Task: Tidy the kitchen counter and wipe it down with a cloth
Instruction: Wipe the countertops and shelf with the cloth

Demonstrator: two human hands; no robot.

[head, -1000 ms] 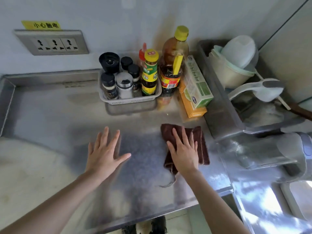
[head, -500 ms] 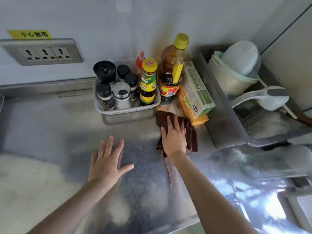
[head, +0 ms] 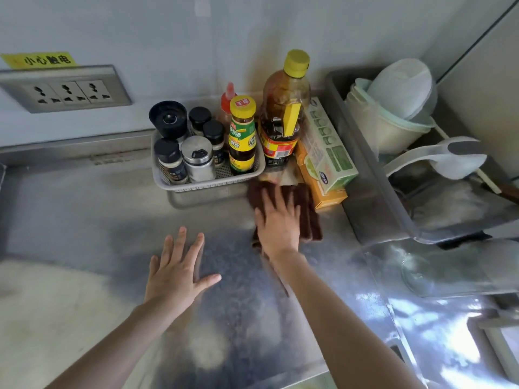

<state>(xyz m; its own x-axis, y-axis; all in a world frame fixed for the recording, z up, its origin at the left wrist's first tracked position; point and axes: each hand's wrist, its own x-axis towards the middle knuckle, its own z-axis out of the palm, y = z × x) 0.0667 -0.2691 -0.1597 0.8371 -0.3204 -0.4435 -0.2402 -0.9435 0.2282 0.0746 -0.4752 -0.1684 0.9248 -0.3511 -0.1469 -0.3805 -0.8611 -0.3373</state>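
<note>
A dark brown cloth (head: 309,217) lies on the steel counter (head: 84,209), just in front of the oil bottle (head: 283,108) and the stacked boxes (head: 328,153). My right hand (head: 278,223) presses flat on the cloth with straight fingers. My left hand (head: 177,273) rests flat on the bare counter, fingers spread, to the left of the cloth. A grey basket (head: 207,183) of spice jars and sauce bottles stands at the back, left of the cloth.
A dish rack (head: 373,197) with a plastic tub and a white scoop fills the right side. A wall socket strip (head: 64,89) sits at the back left. The counter's front edge runs below my arms.
My right hand has pushed the cloth away from me, from mid-counter up to the basket and boxes. The left hand has stayed flat on the counter.
</note>
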